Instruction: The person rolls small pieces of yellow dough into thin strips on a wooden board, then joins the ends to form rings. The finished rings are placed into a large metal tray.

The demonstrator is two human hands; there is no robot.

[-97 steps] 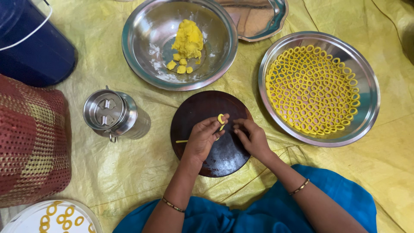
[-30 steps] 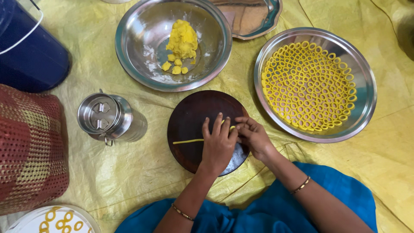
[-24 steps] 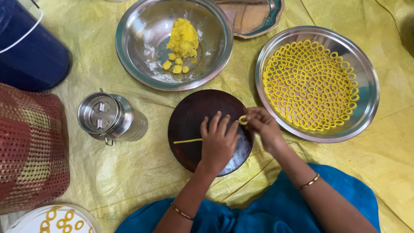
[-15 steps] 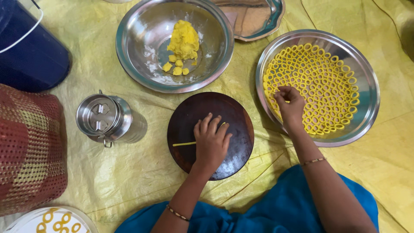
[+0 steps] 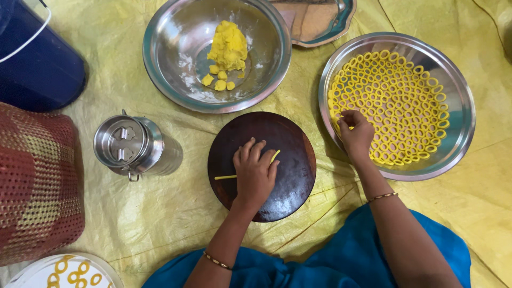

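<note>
My left hand (image 5: 255,170) lies flat, fingers spread, on a thin yellow dough strand (image 5: 225,177) that rests across the dark round wooden board (image 5: 288,154). The strand sticks out on both sides of the palm. My right hand (image 5: 354,132) reaches over the left rim of the steel plate (image 5: 457,133), fingertips pinched at a yellow dough ring (image 5: 341,124) among several rows of rings (image 5: 394,101). Whether that ring is still gripped is unclear.
A steel bowl (image 5: 170,80) at the top holds a lump of yellow dough (image 5: 228,45) and small pieces. A lidded steel can (image 5: 128,146) stands at the left, near a woven red bag (image 5: 34,181) and a blue bucket (image 5: 37,58). A white plate (image 5: 64,272) with rings sits bottom left.
My right hand left the board carrying a ring and moved right to the steel plate, reaching the ring rows. My left hand stayed on the strand, shifting slightly.
</note>
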